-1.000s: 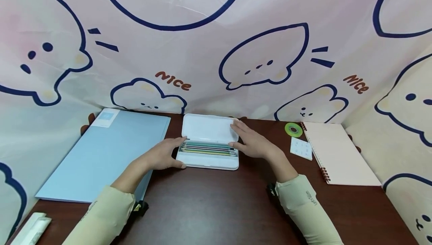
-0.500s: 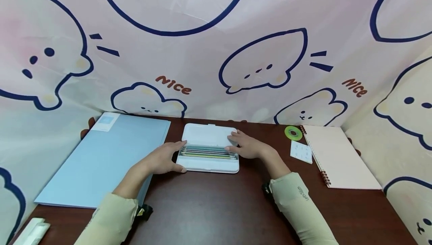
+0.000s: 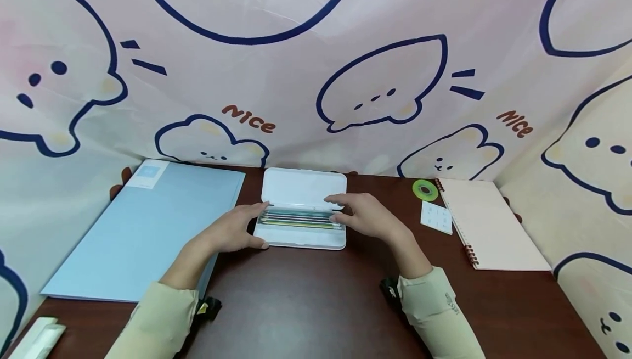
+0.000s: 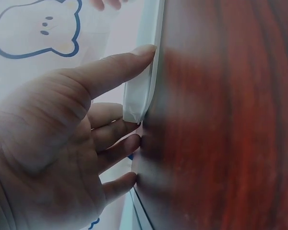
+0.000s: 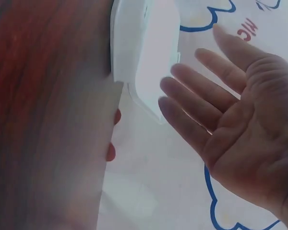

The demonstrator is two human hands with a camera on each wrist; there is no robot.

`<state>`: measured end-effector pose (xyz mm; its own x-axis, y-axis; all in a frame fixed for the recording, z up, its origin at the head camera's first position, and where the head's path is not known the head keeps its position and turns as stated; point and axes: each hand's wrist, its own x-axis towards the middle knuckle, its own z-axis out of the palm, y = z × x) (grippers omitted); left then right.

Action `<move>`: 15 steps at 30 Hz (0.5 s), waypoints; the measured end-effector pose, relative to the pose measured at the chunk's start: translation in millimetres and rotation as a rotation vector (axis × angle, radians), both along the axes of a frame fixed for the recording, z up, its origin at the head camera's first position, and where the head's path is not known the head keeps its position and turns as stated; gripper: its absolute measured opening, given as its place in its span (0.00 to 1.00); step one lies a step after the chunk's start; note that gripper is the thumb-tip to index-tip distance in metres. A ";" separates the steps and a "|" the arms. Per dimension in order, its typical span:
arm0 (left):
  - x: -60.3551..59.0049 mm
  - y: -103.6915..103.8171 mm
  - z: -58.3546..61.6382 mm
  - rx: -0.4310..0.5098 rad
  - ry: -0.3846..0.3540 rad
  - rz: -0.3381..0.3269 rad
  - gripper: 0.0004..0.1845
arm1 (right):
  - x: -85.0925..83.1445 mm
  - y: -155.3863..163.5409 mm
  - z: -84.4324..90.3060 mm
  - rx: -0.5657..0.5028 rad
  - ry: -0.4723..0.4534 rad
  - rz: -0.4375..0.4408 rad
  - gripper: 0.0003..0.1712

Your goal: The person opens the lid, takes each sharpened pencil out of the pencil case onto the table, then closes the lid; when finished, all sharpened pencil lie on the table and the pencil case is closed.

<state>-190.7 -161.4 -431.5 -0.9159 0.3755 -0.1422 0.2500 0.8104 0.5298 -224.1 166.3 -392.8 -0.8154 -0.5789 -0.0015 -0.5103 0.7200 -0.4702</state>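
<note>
A white pencil case (image 3: 296,239) lies on the table with its lid (image 3: 303,186) raised at the back. Several pencils (image 3: 301,219) lie side by side in it. My left hand (image 3: 231,230) holds the case's left end, thumb at the front edge and fingers at the end and back; the left wrist view shows the thumb (image 4: 120,67) on the case's rim. My right hand (image 3: 367,216) is at the case's right end, fingertips over the lid's lower right corner. In the right wrist view its fingers (image 5: 197,110) are extended and spread, overlapping the lid.
To the left lies a large light blue folder (image 3: 163,233), partly under my left arm. On the right are a spiral notebook (image 3: 494,227), a green tape roll (image 3: 425,190) and a small patterned card (image 3: 436,217). A white packet (image 3: 41,337) lies front left. A printed cloth stands behind.
The lid looked lower half a second ago and stands higher now. My right hand's fingers have drawn down from the lid's upper right side to its lower corner. The left hand keeps its place.
</note>
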 end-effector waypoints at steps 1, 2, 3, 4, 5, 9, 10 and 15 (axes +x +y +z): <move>-0.6 -0.1 0.4 0.001 0.001 0.000 0.52 | 0.3 -1.4 -0.1 -0.003 -0.007 -0.010 0.24; -1.1 -0.1 0.7 0.002 0.001 -0.001 0.52 | 0.5 -2.9 -0.4 0.002 -0.011 -0.015 0.23; -1.4 0.1 1.2 0.004 0.000 -0.003 0.52 | 0.5 -4.1 -0.9 0.008 -0.016 -0.018 0.21; -1.7 0.3 1.5 0.006 -0.001 -0.005 0.52 | 0.5 -5.3 -1.8 0.018 -0.020 -0.019 0.20; -1.9 0.4 1.8 0.007 -0.001 -0.005 0.52 | 0.4 -6.5 -3.0 0.030 -0.024 -0.018 0.19; -2.0 1.0 2.5 0.005 0.003 -0.010 0.52 | 0.5 -10.5 -7.2 0.067 -0.031 -0.006 0.17; -1.9 1.0 2.4 0.004 0.005 -0.010 0.52 | 0.6 -11.4 -8.4 0.072 -0.033 -0.002 0.16; -0.8 -0.3 2.7 0.012 0.004 -0.011 0.52 | 0.2 -14.9 -13.2 0.086 -0.041 0.024 0.14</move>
